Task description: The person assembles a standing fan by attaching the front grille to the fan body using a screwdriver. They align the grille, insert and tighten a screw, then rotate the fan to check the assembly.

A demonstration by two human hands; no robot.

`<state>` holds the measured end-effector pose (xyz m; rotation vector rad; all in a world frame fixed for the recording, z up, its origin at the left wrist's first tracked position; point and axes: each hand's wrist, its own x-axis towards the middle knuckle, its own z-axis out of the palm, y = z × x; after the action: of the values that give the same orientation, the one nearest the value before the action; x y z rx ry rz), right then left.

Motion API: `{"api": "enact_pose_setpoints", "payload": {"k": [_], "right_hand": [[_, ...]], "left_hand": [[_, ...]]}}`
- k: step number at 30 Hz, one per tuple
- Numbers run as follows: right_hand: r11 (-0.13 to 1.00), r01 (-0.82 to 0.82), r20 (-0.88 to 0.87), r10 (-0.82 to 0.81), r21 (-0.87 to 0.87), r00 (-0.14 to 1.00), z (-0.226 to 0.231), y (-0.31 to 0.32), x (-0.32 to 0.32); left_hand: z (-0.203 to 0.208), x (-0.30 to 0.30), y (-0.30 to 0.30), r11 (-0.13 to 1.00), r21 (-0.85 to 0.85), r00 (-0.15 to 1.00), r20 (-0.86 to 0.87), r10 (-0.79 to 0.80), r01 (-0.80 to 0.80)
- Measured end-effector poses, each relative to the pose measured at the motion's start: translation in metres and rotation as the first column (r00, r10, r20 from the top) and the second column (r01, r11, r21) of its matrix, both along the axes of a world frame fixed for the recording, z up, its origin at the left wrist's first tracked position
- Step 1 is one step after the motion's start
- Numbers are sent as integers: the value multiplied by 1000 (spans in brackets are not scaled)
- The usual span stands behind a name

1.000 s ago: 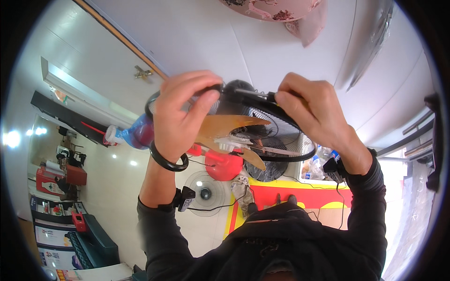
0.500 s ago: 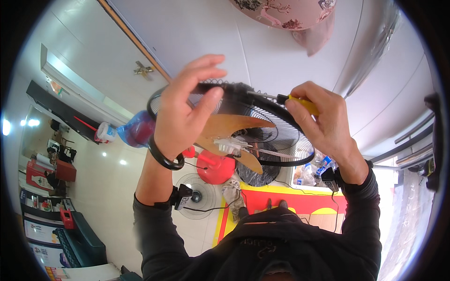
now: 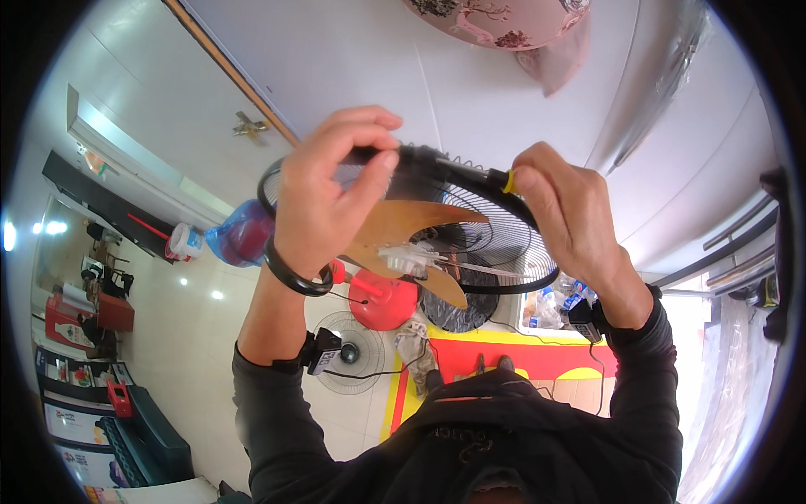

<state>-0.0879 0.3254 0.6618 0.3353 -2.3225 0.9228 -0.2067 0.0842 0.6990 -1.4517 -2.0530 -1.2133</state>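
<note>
In front of me is a fan with a black wire guard (image 3: 527,239), amber blades (image 3: 411,220) and a pale hub (image 3: 405,261). My left hand (image 3: 332,189) is at the guard's upper rim, its thumb and forefinger closed close together over it; the exact contact is partly hidden. My right hand (image 3: 567,206) grips a screwdriver (image 3: 497,178) with a yellow and black handle, mostly covered by the fingers. Its metal shaft points left along the top of the rim, toward a black fitting (image 3: 420,157) there. A black bangle sits on my left wrist.
Below the fan are a red round-topped object (image 3: 382,301) and a dark marbled round surface (image 3: 462,307). A round wire fan guard (image 3: 348,357) lies on the tiled floor beside a crumpled cloth (image 3: 413,346). A box of bottles (image 3: 550,308) stands right. A pink patterned object (image 3: 504,21) is above.
My left thumb and forefinger have drawn closer together at the rim. My right hand has turned slightly and shifted left, covering more of the screwdriver's handle.
</note>
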Motion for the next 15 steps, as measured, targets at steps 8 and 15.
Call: {"api": "enact_pose_setpoints", "payload": {"k": [8,15], "right_hand": [[996,-16,-276,-8,-88,961,-5,-5,-10],[998,33,-88,-28,50,996,-4,-4,-5]], "left_hand": [[3,2,1,1000,-10,998,68,-2,3],[1,0,3,1000,27,1000,7,5,-5]]}}
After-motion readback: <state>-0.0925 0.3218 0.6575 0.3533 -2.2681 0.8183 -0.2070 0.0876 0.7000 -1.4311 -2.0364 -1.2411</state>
